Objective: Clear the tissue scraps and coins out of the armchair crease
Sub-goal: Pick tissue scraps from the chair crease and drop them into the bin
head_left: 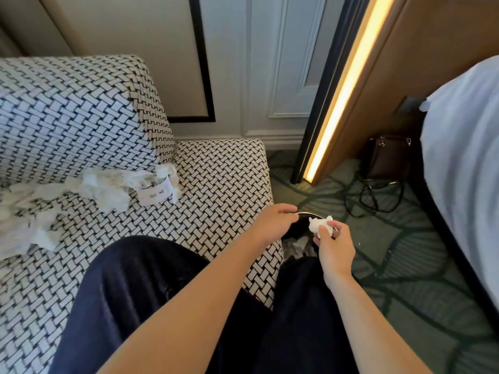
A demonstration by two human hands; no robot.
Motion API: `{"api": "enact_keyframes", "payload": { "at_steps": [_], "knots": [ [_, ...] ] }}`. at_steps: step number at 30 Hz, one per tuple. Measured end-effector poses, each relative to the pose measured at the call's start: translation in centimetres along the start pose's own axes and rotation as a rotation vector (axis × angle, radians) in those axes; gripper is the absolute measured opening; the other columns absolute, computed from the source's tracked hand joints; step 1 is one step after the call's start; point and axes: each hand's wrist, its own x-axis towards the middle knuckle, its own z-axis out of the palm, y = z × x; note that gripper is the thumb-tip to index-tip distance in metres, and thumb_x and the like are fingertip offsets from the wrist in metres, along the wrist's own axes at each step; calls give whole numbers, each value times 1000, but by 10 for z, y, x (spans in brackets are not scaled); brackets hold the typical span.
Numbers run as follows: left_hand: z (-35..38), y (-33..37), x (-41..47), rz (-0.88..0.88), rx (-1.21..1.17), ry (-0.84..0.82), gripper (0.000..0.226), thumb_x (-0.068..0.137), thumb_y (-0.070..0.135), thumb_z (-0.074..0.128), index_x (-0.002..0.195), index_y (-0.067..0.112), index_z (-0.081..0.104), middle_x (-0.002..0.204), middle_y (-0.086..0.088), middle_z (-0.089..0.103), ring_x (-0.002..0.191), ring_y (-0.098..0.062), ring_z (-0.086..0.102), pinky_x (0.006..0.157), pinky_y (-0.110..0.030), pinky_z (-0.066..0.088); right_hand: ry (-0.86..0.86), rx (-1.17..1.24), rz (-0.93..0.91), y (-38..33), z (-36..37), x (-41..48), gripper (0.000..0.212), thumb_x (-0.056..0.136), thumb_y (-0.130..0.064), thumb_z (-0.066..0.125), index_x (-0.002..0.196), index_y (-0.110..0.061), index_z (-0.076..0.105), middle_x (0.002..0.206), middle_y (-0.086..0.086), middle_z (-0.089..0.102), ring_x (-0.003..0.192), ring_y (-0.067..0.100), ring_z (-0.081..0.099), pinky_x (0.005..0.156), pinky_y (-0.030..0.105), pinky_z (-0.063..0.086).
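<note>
Two hands meet over a round black waste bin (300,227): the left hand (272,221) holds its rim, the right hand (334,245) pinches a crumpled white tissue wad (318,225). Farther, torn white tissue scraps (108,190) lie along the crease of the black-and-white woven-pattern armchair (216,184).

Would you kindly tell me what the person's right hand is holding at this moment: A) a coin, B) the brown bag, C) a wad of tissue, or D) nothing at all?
C: the right hand pinches a white tissue wad just above the black bin, whose rim the left hand grips.
</note>
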Motion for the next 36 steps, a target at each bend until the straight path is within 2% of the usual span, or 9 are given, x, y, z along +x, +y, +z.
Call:
{"api": "enact_keyframes", "payload": {
  "at_steps": [3, 6, 9, 15, 18, 21, 25, 29, 36],
  "knots": [
    [-6, -5, -3, 1, -21, 18, 37, 97, 21, 46, 134, 19, 51, 132, -1, 51, 116, -15, 50, 86, -23, 39, -25, 60, 54, -4, 0, 1, 18, 94, -21, 49, 111, -22, 56, 106, 3, 61, 96, 21, 63, 91, 34, 51],
    [-9, -11, -5, -2, -17, 32, 37, 97, 21, 46, 133, 19, 52, 134, -1, 50, 120, -16, 49, 96, -27, 39, -59, 133, 97, -11, -1, 0, 25, 99, -21, 44, 121, -16, 55, 109, 1, 56, 100, 18, 61, 89, 29, 50],
    [-12, -13, -6, -6, -26, 41, 36, 97, 22, 46, 132, 20, 53, 135, 0, 50, 121, -17, 49, 102, -31, 39, -100, 150, 93, -14, -3, -1, 27, 100, -22, 42, 125, -18, 53, 115, 2, 54, 106, 21, 59, 93, 33, 49],
    [-22, -15, -14, 10, -45, 51, 35, 97, 23, 46, 131, 21, 53, 135, 1, 50, 123, -17, 48, 105, -34, 39, -132, 121, 75, -14, -6, -8, 33, 101, -22, 41, 132, -17, 50, 121, 3, 54, 102, 21, 62, 94, 36, 50],
    [-33, -15, -20, 28, -60, 58, 35, 97, 25, 45, 131, 22, 53, 129, 4, 53, 113, -13, 52, 93, -29, 43, -142, 35, -1, -12, -8, -14, 29, 100, -20, 43, 124, -11, 55, 119, 7, 58, 97, 17, 63, 94, 34, 50],
    [-48, -16, -31, 47, -77, 86, 34, 98, 28, 44, 131, 23, 52, 119, 9, 55, 105, -10, 54, 85, -25, 43, -209, -130, -94, -17, -6, -21, 19, 98, -20, 46, 111, -17, 59, 111, 8, 63, 91, 12, 63, 94, 38, 50],
    [-76, -24, -52, 71, -115, 148, 31, 97, 29, 45, 126, 25, 55, 120, 10, 56, 104, -9, 57, 88, -26, 45, -320, -257, -159, -37, 8, -35, 19, 97, -16, 48, 107, -16, 63, 108, 8, 67, 89, 12, 64, 94, 38, 49],
    [-110, -37, -79, 117, -167, 229, 28, 96, 32, 48, 121, 29, 59, 116, 14, 58, 100, -6, 59, 86, -25, 45, -475, -376, -294, -70, 33, -61, 21, 95, -21, 51, 110, -15, 65, 106, -1, 67, 94, 12, 64, 97, 37, 48],
    [-170, -54, -136, 227, -286, 429, 19, 95, 27, 50, 108, 31, 64, 113, 10, 64, 98, -9, 62, 91, -29, 47, -688, -450, -541, -127, 97, -126, 17, 95, -23, 52, 107, -24, 64, 105, -9, 66, 92, 4, 64, 94, 28, 47]
  ]
}}
